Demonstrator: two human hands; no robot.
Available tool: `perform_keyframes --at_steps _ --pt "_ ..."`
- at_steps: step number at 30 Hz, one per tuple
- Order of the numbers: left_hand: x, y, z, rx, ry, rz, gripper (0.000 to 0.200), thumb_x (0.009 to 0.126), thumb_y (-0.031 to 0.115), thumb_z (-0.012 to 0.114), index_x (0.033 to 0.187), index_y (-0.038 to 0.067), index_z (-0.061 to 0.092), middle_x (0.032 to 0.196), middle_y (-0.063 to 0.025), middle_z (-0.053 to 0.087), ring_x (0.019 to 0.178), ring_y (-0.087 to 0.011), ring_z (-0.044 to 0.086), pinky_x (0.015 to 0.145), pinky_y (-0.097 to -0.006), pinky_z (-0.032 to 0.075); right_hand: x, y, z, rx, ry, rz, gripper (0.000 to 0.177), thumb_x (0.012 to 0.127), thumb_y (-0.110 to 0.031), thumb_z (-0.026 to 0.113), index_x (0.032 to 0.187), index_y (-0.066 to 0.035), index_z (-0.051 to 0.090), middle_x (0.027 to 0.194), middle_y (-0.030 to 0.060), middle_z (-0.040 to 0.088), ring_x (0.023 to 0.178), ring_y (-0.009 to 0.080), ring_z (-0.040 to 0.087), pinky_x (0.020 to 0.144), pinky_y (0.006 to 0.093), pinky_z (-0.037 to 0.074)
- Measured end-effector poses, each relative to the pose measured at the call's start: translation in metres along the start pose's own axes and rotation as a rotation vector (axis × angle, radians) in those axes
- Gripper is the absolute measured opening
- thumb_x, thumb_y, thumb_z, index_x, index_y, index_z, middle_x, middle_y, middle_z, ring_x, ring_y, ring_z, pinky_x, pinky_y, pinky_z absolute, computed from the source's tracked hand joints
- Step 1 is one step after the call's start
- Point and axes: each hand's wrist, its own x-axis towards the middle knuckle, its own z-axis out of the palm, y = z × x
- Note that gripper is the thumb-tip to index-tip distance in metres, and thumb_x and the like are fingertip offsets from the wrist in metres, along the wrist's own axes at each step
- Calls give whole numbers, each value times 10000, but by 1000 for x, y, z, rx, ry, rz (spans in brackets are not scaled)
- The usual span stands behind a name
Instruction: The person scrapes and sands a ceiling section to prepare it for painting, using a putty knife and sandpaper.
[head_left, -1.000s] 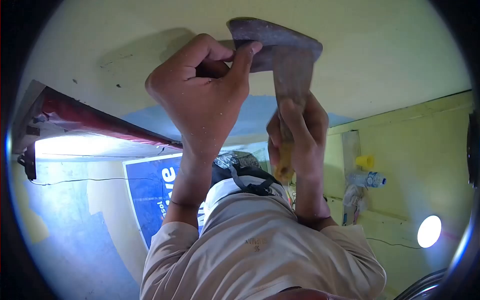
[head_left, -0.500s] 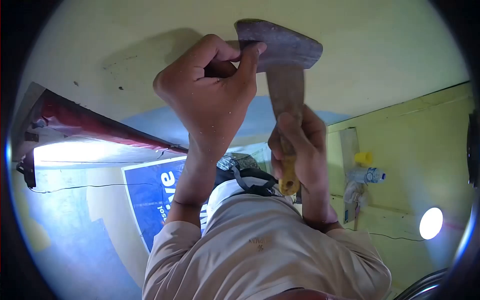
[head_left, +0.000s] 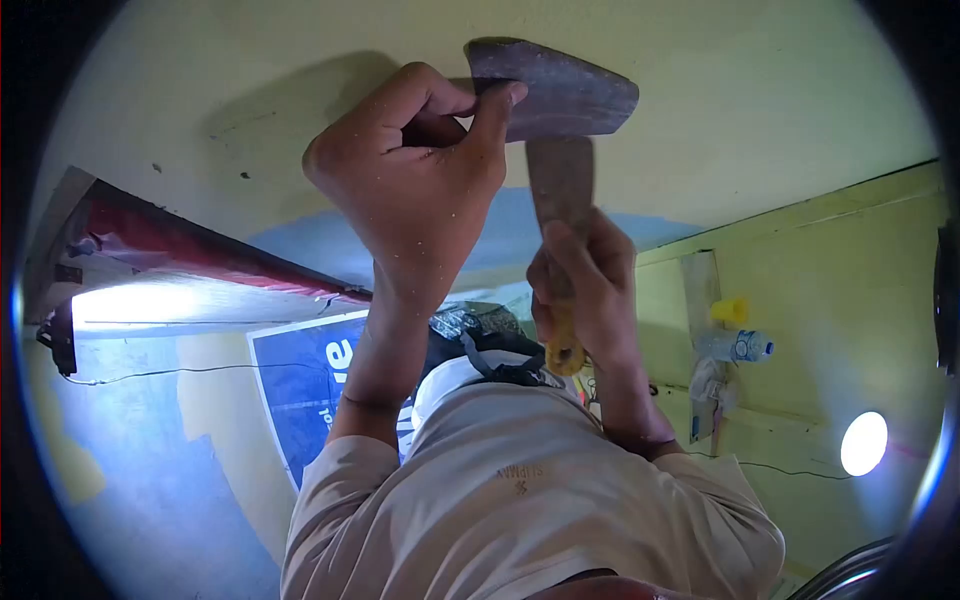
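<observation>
Scraper (head_left: 562, 185) sits in right hand (head_left: 592, 285), dark plate (head_left: 570, 95) in left hand (head_left: 415, 190).

Over toward three o'clock I see a narrow grey plank (head_left: 698, 282), and on it sits a yellow cup (head_left: 731, 311), a clear bottle (head_left: 743, 346) just beside it toward six o'clock, then some crumpled plastic (head_left: 708, 383) further that way.

Left hand (head_left: 412, 185) is covering part of the grey plate (head_left: 575, 98); right hand (head_left: 600, 300) is hiding the middle of the scraper (head_left: 562, 195), blade (head_left: 560, 163) is blurring. Left forearm (head_left: 382, 350) is blocking lettering on blue banner (head_left: 295, 395). Bottom edge is cutting off shirt (head_left: 530, 525).
</observation>
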Motion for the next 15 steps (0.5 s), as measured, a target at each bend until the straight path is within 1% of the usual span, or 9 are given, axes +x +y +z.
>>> perform_keyframes --at_steps 2,5,6,7,9,10,13,14,15 --pt "1 0 1 -15 4 4 263 684 18 872 630 16 615 514 36 538 495 5 446 466 -168 313 -3 -19 6 22 -5 -89 185 997 -199 504 983 -15 493 576 70 528 374 130 477 333 267 390" --pt "1 -2 2 -21 6 27 258 675 12 872 637 25 618 507 42 524 486 5 431 466 -166 302 18 7 -5 -41 11 -39 162 999 -169 491 997 -8 499 564 70 525 369 127 474 333 261 388" --pt "2 -4 2 -1 14 62 252 676 9 870 650 32 620 503 45 516 479 4 423 465 -166 299 13 12 -5 -8 -4 57 156 1001 -163 485 986 -8 498 556 69 522 369 126 476 334 260 385" --pt "1 -4 1 25 15 90 248 677 7 868 663 39 622 498 49 509 472 4 415 464 -165 296 10 13 -5 -30 -4 13 162 1001 -170 487 977 -10 493 555 69 520 370 127 479 333 262 384" --pt "3 1 3 -1 24 104 196 680 -19 814 720 70 644 483 29 522 421 -34 451 434 -192 320 2 6 -1 -66 19 -74 174 1001 -182 490 958 -14 484 551 70 516 372 131 485 331 266 382" --pt "5 4 5 -15 37 113 189 682 -33 787 749 86 656 475 19 528 395 -53 469 419 -206 332 -3 -7 3 -25 16 -133 191 1000 -196 496 938 -16 484 550 72 511 371 134 483 328 270 377" --pt "3 14 8 168 -35 252 419 694 2 826 1090 94 726 466 52 443 433 6 348 455 -178 275 20 7 -8 -96 34 -94 195 996 -199 507 941 -12 498 557 77 516 380 135 482 325 272 373" --pt "3 1 4 239 -90 336 545 694 3 811 1205 162 704 481 42 451 422 -13 346 446 -195 285 16 20 -18 -92 -42 -2 216 989 -240 544 923 -36 515 575 77 523 374 151 498 314 280 397" --pt "6 -7 2 279 -90 416 428 696 4 799 1085 151 701 487 34 466 414 -42 380 432 -214 301 14 30 -25 -84 -29 55 211 984 -236 548 915 -40 514 573 77 522 375 153 499 312 280 394"
